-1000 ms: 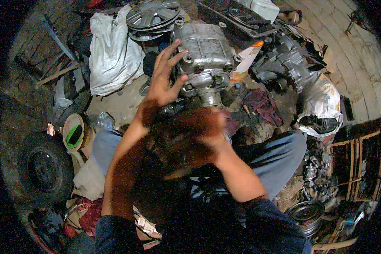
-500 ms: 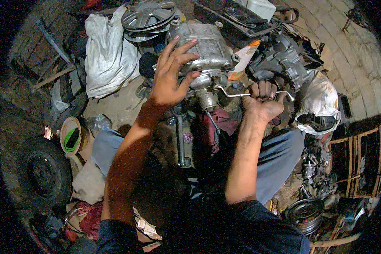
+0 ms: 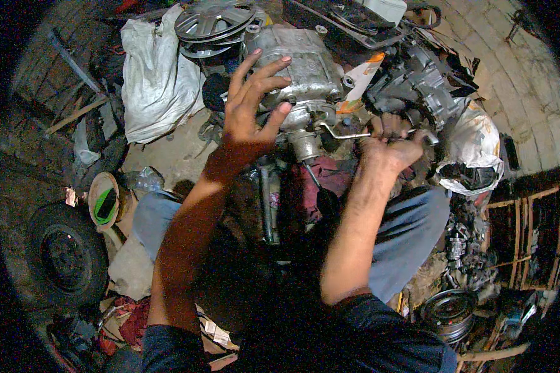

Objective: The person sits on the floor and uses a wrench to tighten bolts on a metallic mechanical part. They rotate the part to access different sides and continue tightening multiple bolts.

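Note:
A silver-grey cast-metal gearbox housing (image 3: 295,59) with bolt lugs stands in front of me, its narrow neck pointing towards me. A thin rod sticks out of the neck's end. Against the housing's left side rests my left hand (image 3: 249,112), fingers spread, gripping nothing. To the right of the neck, my right hand (image 3: 392,146) is closed around the handle of a cranked wrench (image 3: 347,136). One end of that wrench meets the base of the neck; whatever it fits onto is hidden. Its other end, slightly blurred, sticks out past my right fist.
White sacks (image 3: 158,81) and wheel covers (image 3: 214,25) lie at the far left. Another metal casing (image 3: 414,87) and an open white bag (image 3: 473,149) are close on the right. A tyre (image 3: 65,255) lies at left, a steel wheel rim (image 3: 448,314) at lower right.
My right hand has shifted slightly right with the wrench, and its wrist has turned a little. The left hand stays on the housing.

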`<action>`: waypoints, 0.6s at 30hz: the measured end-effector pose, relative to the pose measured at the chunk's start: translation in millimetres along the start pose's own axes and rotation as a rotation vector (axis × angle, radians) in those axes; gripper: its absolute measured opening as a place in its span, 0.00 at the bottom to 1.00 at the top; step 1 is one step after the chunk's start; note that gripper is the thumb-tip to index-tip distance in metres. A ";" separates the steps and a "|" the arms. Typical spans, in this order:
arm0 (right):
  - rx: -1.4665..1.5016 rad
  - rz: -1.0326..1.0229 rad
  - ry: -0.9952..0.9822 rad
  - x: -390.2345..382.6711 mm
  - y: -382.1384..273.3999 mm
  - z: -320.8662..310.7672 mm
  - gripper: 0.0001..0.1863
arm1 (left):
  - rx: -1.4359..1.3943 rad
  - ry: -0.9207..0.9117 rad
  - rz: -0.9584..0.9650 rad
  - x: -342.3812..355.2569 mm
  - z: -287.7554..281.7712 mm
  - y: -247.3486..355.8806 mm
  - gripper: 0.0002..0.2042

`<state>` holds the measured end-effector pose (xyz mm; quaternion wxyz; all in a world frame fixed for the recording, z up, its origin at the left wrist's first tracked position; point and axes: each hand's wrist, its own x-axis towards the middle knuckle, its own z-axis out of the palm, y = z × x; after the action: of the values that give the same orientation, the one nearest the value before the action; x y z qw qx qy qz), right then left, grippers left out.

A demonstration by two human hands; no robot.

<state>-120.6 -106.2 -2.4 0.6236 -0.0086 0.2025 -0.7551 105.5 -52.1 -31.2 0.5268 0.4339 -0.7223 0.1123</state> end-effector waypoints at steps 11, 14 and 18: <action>-1.313 -0.790 -1.662 -79.4 59.9 27.3 0.09 | -0.079 -0.079 0.012 -11.5 -2.8 -36.4 0.26; -1.733 -0.704 -1.843 -99.5 77.0 7.6 0.13 | -0.098 -0.045 -0.066 -10.2 -7.6 -17.7 0.27; -1.722 -0.813 -2.137 -93.3 88.0 -18.8 0.14 | -0.063 -0.048 -0.062 -16.4 -5.5 -24.0 0.28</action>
<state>-22.3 -24.8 -25.1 0.0190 -0.9879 0.0144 -0.1535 128.2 -54.7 -50.0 0.5257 0.4419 -0.7241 0.0628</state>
